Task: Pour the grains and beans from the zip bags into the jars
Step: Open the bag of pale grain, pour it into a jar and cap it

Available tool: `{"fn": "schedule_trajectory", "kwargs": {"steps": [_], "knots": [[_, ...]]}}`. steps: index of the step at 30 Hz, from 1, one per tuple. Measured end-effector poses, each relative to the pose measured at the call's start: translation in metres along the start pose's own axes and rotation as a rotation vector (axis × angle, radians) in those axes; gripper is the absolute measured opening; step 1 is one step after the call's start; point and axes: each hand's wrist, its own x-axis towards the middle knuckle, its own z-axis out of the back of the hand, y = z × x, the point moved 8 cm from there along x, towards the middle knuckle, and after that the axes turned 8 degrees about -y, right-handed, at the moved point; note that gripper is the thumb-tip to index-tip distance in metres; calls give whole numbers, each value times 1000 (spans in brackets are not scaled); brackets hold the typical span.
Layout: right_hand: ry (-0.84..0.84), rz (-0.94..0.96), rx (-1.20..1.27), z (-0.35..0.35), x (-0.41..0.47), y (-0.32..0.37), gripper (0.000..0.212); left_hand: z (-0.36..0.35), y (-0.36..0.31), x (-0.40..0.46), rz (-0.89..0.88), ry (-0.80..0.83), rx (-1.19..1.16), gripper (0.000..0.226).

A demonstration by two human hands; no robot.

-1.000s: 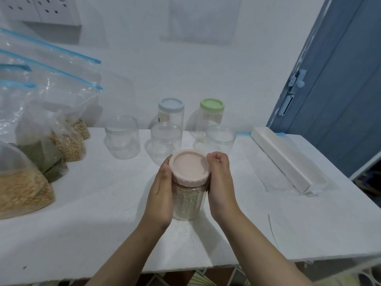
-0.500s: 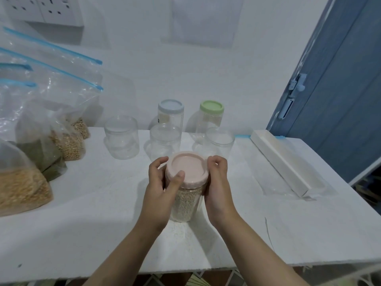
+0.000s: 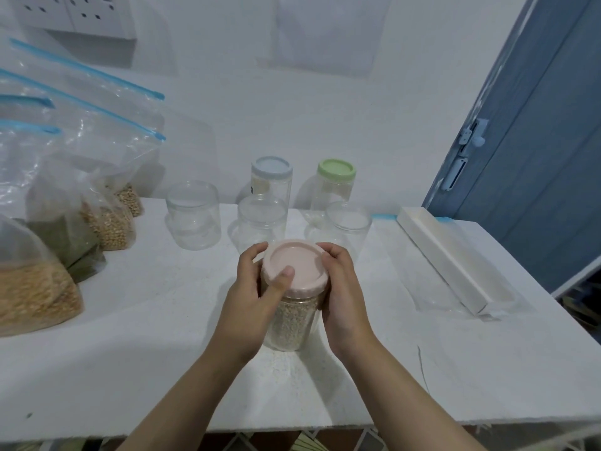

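Observation:
A clear jar (image 3: pixel 289 323) filled with pale grains stands on the white table (image 3: pixel 146 336), topped by a pink lid (image 3: pixel 297 263). My left hand (image 3: pixel 252 299) grips the lid's left side, thumb lying across its top. My right hand (image 3: pixel 341 288) curls round the lid's right edge and the jar's upper wall. Behind it stand three clear lidless jars (image 3: pixel 194 219), (image 3: pixel 260 219), (image 3: pixel 348 222), a blue-lidded jar (image 3: pixel 271 180) and a green-lidded jar (image 3: pixel 336 183). Several zip bags of grains and beans (image 3: pixel 39 288), (image 3: pixel 107 222) lean at the left.
A long white box (image 3: pixel 452 255) lies on the table's right part, on a flat clear bag. A blue door (image 3: pixel 536 141) stands at the right. Wall sockets (image 3: pixel 78 14) are at the top left. The table's front edge runs just below my forearms.
My left hand has turned on the pink lid, the thumb coming up over its top. The jar stays where it was, and my right hand keeps its hold.

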Motion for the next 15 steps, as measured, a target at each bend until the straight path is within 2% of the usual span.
{"fn": "schedule_trajectory", "kwargs": {"steps": [4,8,15], "knots": [[-2,-26,41,1,3,0,18,1,-1,-1,-41,-2,26,26],[-18,-1,55,2,0,2,12,5,-3,7,-50,-22,-2,16],[25,26,-34,-4,-4,6,25,-3,1,7,-22,10,21,29]]}}
